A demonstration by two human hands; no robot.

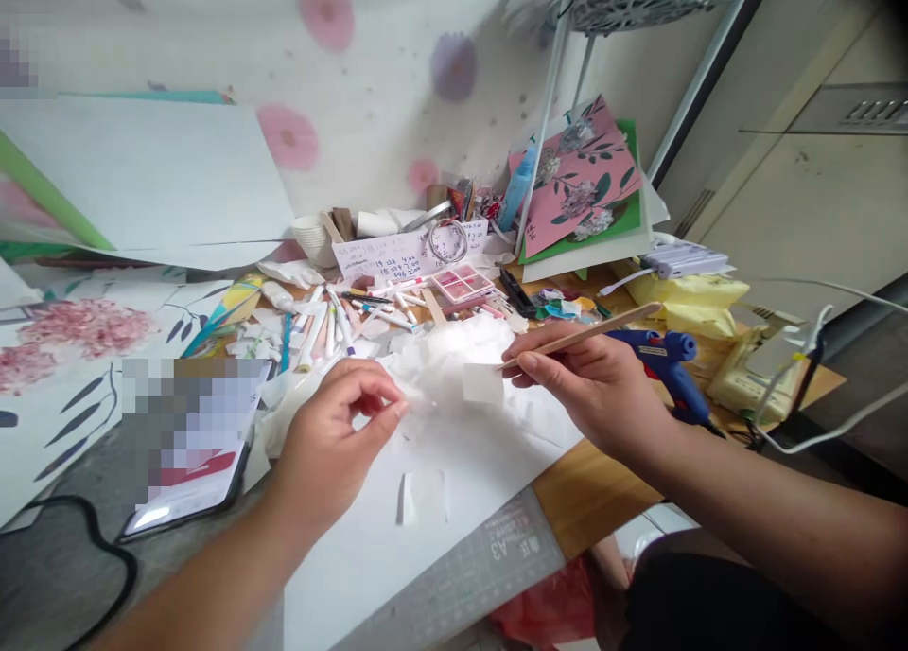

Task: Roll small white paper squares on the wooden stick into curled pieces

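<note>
My right hand (578, 372) grips a thin wooden stick (602, 327), which slants up to the right. A small square of white paper (483, 383) hangs beside its fingertips, at the stick's lower end. Over the white sheet (355, 561), my left hand (347, 433) has thumb and forefinger pinched together; what they hold, if anything, is too small to make out. Behind and between the hands lies a fluffy heap of thin white tissue (454, 353). Nearer me on the sheet rests a small folded white paper piece (424, 498).
A tablet (205, 452) lies to the left. Markers (340, 320) and a pink palette (462, 283) are behind the tissue. Beyond my right hand sit a blue glue gun (671, 362) and a yellow packet (699, 301). A grey cutting mat (497, 547) shows under the sheet.
</note>
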